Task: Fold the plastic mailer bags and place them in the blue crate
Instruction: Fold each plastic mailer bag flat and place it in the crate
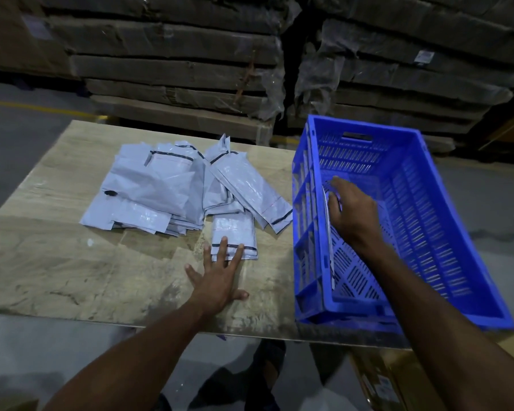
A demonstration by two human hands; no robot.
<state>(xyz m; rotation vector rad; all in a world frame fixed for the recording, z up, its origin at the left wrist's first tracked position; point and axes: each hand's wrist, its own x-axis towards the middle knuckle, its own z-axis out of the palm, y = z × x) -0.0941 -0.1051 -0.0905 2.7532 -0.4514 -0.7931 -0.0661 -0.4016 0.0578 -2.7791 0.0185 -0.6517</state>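
From the head view, the left hand (217, 277) lay flat on the bench (72, 277) near its front edge, its grip slack, straight fingertips pressing the near end of a folded mailer bag (233, 235). Behind it, a loose pile of mailer bags (161, 185) covered the bench's middle, reaching toward the back edge. The blue crate (428, 203) took the bench's right side, its near right corner overhanging the front edge. Inside the crate, the right hand (353, 212) had its grip closed on a folded mailer (328, 197) held against the left wall. Bare bench stretched along the left edge and front left corner.
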